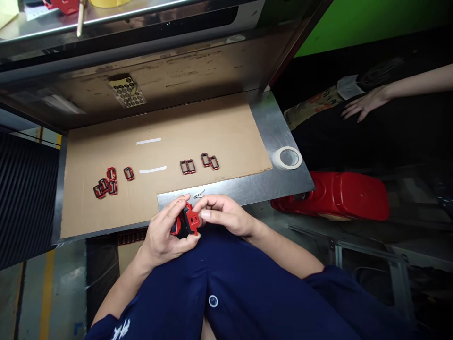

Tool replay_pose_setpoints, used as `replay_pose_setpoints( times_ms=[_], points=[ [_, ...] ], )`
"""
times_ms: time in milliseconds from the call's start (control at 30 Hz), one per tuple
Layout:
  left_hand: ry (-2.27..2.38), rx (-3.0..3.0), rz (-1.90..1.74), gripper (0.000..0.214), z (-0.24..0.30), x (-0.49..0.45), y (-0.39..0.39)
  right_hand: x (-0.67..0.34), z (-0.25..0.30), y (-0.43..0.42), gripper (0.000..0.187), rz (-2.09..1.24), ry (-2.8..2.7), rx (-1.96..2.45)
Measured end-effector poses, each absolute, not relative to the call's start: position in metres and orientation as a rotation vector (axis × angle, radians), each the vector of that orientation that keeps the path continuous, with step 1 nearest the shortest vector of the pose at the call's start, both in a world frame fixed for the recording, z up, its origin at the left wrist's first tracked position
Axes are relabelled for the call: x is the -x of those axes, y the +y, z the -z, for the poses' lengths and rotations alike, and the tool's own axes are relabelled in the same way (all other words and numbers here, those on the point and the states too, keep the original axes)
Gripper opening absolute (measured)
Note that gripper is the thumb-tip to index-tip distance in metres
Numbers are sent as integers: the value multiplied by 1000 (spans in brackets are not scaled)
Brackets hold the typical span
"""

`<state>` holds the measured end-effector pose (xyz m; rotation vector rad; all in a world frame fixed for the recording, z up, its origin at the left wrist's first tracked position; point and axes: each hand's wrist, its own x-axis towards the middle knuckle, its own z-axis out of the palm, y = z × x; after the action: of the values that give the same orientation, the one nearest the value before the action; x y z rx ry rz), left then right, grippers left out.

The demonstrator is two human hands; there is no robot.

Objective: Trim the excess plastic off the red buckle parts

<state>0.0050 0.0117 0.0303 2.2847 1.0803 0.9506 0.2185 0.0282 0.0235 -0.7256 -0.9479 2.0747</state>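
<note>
The left hand (164, 232) and right hand (222, 213) are both curled closed, gripping a red and black buckle (189, 221) between them, just above the navy jacket (177, 288)

Buckle (187, 221) between left hand (164, 233) and right hand (221, 215): red and black. Beyond both hands: red-and-black frames (111, 174) on tan cardboard (212, 127). Right of right hand: glossy red container (331, 196). Below hands: navy shirt (184, 293).

Look at that, a red-and-black buckle (186, 222) held up tilted over the person's lap, its glossy red square corner showing, gripped tight between the left hand (166, 231) and right hand (222, 215)!
</note>
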Motion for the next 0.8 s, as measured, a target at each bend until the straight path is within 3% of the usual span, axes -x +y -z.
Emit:
replay_pose_setpoints(
  times_ms=[400,667,800],
  points=[
    [1066,-2255,-927,102,-21,-4,9,-209,-35,27,28,-1838,-1228,936],
    [985,-2354,-987,103,-21,-3,12,-208,-31,25,18,-1550,-1372,959],
    [965,-2189,-1081,93,-20,1,9,-210,-26,24,23,-1470,-1407,894]
  ],
)
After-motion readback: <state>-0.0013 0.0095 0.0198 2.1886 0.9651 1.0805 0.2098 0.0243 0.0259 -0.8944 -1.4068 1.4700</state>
